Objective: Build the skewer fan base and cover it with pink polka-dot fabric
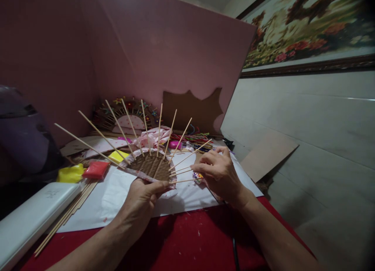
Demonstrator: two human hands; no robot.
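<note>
My left hand (145, 197) grips the lower edge of a brown cardboard half-disc (150, 167), its thumb lying along the straight rim. Pale fabric trims the half-disc's border. Several thin wooden sticks (159, 124) fan outward from its curved edge. On the right side, my right hand (219, 173) has its thumb and fingertips pinched at the outer end of a wooden stick (181, 171) that reaches to the half-disc. More sticks lie close above and below that one. A small colourful patterned item (198, 177) shows partly behind the right hand.
White paper (117, 202) covers part of the red tablecloth (187, 239). At left are a white case (38, 224), loose sticks (70, 208), a red packet (96, 170) and yellow packets (70, 173). A decorated half-round piece (129, 116) leans at the back; brown card (191, 111) stands beside it.
</note>
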